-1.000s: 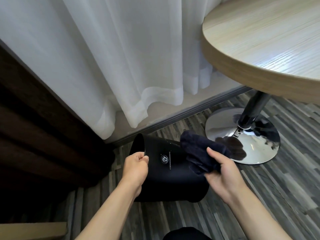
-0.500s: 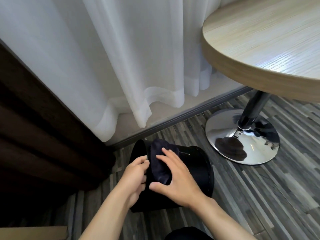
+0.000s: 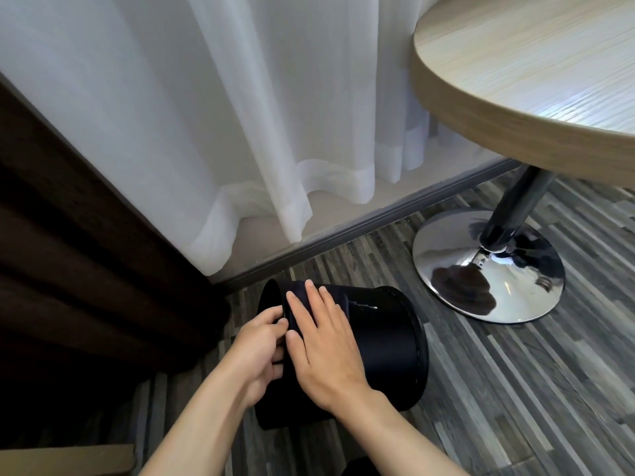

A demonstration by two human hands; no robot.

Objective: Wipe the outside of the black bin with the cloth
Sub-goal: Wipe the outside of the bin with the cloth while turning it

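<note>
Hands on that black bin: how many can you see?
2. The left hand grips the round black plastic bin at its open rim; the right hand lies flat, pressing the dark cloth on its side.

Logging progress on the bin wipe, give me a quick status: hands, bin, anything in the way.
Left hand grips the rim. Right hand flat, pressing cloth on black bin, which lies on its side. Nothing in the way.
</note>
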